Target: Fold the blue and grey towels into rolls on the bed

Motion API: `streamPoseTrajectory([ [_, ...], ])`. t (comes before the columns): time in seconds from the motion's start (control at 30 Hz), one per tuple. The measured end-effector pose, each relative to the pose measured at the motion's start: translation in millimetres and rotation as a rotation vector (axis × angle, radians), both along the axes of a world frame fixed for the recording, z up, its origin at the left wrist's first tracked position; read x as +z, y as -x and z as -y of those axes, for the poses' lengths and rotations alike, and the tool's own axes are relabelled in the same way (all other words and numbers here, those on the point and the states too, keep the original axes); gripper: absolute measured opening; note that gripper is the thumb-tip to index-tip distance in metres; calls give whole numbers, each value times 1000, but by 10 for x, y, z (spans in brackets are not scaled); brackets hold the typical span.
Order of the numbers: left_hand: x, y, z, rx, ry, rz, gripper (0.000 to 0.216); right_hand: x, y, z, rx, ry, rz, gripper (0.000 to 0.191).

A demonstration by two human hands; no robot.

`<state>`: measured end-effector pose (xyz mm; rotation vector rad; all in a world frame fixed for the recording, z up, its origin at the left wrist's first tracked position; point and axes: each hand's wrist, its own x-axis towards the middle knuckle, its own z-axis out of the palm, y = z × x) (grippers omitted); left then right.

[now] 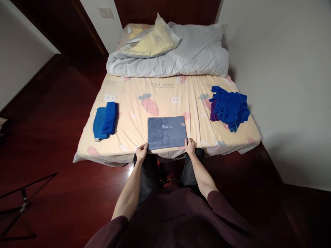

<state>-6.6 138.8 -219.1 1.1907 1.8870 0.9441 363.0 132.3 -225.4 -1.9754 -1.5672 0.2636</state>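
Note:
A grey-blue towel (167,132) with small white lettering lies folded flat at the near edge of the bed (181,93). My left hand (141,152) pinches its near left corner, fingers closed on the cloth. My right hand (190,145) grips its near right corner the same way. Both arms reach forward from dark red sleeves.
Two folded blue towels (105,120) lie on the bed's left side. A loose heap of blue and purple cloths (229,107) sits on the right. A grey duvet (181,55) and a yellow pillow (152,41) are bunched at the head. A white wall runs along the right; a dark stand (23,203) lies on the floor at left.

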Motion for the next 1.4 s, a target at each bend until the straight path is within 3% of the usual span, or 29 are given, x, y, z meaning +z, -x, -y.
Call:
streamPoseTrajectory([
  [0.2, -163, 29, -1, 49, 15, 22, 55, -136, 64, -36, -88, -50, 102, 45],
  [0.47, -218, 45, -26, 72, 26, 113, 54, -181, 109, -54, -176, -20, 74, 36],
  [0.63, -64, 38, -67, 43, 42, 134, 53, -25, 126, -86, -238, -17, -85, 24],
  [0.77, 110, -25, -21, 41, -3, 147, 50, 120, -25, -119, -177, -20, -244, 21],
  [0.97, 260, -223, 461, 223, -227, -30, 53, 258, -328, 27, -128, -49, -328, 21],
  [1.03, 297, -216, 600, 134, -302, -119, 50, 302, -380, 142, -81, -62, -293, 26],
  [1.1, 329, -173, 638, -59, -373, -198, 47, 354, -389, 254, 9, -93, -224, 32],
  [1.27, 320, -109, 352, -560, -344, -355, 47, 483, -238, 350, 395, -167, -79, 39],
  [1.4, 227, -146, 125, -689, -258, -485, 55, 491, -106, 282, 544, -108, -8, 39],
])
